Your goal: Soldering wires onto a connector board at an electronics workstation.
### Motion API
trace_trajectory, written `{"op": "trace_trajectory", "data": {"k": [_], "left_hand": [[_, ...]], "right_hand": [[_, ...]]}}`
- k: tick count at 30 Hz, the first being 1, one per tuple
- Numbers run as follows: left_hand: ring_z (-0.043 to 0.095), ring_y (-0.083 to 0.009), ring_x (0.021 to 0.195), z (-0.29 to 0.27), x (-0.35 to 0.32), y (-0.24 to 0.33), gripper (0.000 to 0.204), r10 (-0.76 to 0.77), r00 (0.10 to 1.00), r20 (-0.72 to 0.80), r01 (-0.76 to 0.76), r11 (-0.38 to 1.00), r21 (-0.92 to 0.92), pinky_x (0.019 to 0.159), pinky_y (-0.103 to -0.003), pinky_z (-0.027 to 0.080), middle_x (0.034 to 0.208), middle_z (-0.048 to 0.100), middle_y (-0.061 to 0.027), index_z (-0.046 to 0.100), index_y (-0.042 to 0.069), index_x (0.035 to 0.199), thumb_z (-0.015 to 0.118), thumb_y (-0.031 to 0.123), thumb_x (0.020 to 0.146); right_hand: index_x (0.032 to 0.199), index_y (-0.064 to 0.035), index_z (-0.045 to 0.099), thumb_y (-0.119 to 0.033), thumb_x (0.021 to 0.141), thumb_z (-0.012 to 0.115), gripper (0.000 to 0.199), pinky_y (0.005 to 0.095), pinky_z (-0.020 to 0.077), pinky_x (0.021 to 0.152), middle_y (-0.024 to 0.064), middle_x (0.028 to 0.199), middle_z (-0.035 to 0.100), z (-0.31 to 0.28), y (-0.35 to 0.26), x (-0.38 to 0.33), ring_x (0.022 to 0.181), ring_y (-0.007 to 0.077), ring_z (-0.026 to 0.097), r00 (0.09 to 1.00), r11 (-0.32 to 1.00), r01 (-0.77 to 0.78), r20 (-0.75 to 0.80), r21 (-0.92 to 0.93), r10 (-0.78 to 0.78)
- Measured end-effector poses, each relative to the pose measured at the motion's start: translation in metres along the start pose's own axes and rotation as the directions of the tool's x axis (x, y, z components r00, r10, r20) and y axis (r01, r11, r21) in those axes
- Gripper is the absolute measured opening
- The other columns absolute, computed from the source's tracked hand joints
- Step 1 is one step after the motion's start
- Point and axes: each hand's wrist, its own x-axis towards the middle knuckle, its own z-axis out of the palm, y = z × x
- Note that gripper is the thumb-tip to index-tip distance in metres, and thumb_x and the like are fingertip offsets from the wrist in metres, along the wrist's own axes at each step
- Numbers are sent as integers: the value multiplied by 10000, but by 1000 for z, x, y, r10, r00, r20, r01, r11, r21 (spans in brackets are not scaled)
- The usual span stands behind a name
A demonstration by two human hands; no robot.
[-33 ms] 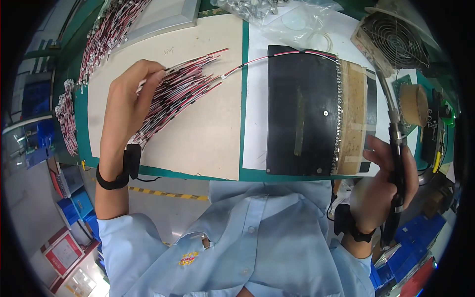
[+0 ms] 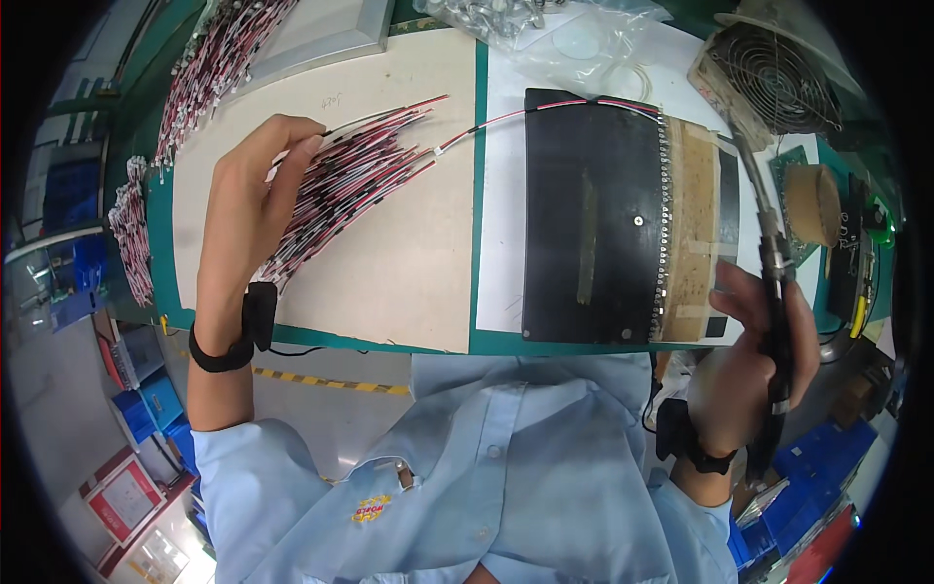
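On the left, my left hand [image 2: 255, 195] pinches a thin wire at the upper side of a bundle of red, black and white wires [image 2: 345, 185]. This bundle lies fanned out on a beige board [image 2: 389, 282]. My right hand [image 2: 754, 350] is closed around the dark handle of a soldering iron [image 2: 775, 282], whose metal end points up and away. Left of that hand lies a black flat fixture [image 2: 559, 224] with a row of small metal terminals [image 2: 665, 224] beside a tan strip [image 2: 691, 224]. One red-and-white wire [image 2: 506, 119] stretches over the fixture's far edge to the top terminals.
More wire bundles [image 2: 209, 78] lie at the far left and along the left edge [image 2: 131, 234]. A clear plastic bag [image 2: 574, 44] is at the back. At the far right stand a fan with a round grille [image 2: 773, 78] and a tan tape roll [image 2: 812, 204].
The soldering iron's far end has shifted slightly to the left. My left hand and the wire bundle have hardly moved.
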Motion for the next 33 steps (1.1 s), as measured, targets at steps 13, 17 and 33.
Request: {"op": "trace_trajectory", "data": {"k": [13, 17, 33], "left_hand": [[558, -155, 625, 27, -7, 123, 60, 116, 924, 363, 70, 885, -461, 595, -252, 451, 790, 623, -77, 598, -14, 952, 632, 4, 907], [567, -83, 651, 50, 10, 139, 58, 133, 875, 465, 255, 691, -677, 585, -235, 447, 794, 654, -54, 604, -17, 964, 619, 35, 942], [602, -52, 719, 64, 36, 161, 80, 70, 714, 696, 618, 403, -675, 615, -199, 450, 811, 688, -26, 602, 3, 993, 635, 63, 953]], "right_hand": [[1138, 14, 579, 59, 793, 750, 388, 252, 555, 698, 132, 930, 700, 38, -17, 10, 844, 169, 716, 995, 930, -98, 16, 355, 99], [1142, 7, 566, 69, 810, 727, 374, 241, 544, 707, 113, 907, 689, 30, -16, 14, 826, 147, 704, 977, 893, -211, 59, 398, 205], [1200, 11, 537, 85, 811, 719, 435, 260, 535, 670, 119, 862, 685, 18, 7, 23, 769, 146, 689, 984, 850, -178, 115, 496, 139]]}}
